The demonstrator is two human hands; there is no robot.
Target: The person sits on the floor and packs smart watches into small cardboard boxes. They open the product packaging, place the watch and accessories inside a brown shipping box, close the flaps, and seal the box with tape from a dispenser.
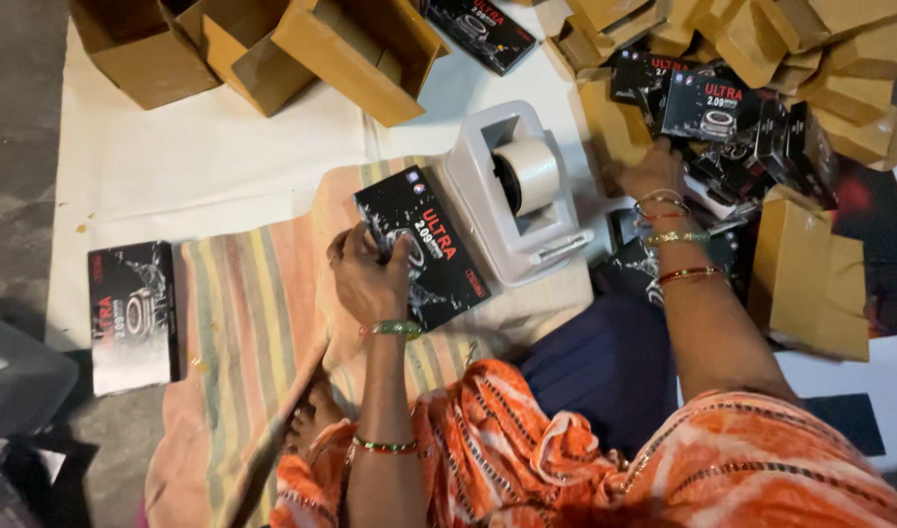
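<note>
My left hand (367, 274) rests on a flat black product box (431, 235) that lies on a striped cloth (243, 323), fingers gripping its near left edge. My right hand (654, 171) reaches into a heap of similar black boxes (722, 112) at the right, fingers among them; whether it grips one I cannot tell. Both wrists wear bangles. A white tape dispenser (512, 191) with a roll of tape stands between the two hands.
Open brown cardboard cartons (263, 49) lie at the top left and several small brown boxes (840, 59) pile at the top right. Another black box (133, 315) lies at the left edge of the cloth. A brown flat carton (810, 279) sits at the right.
</note>
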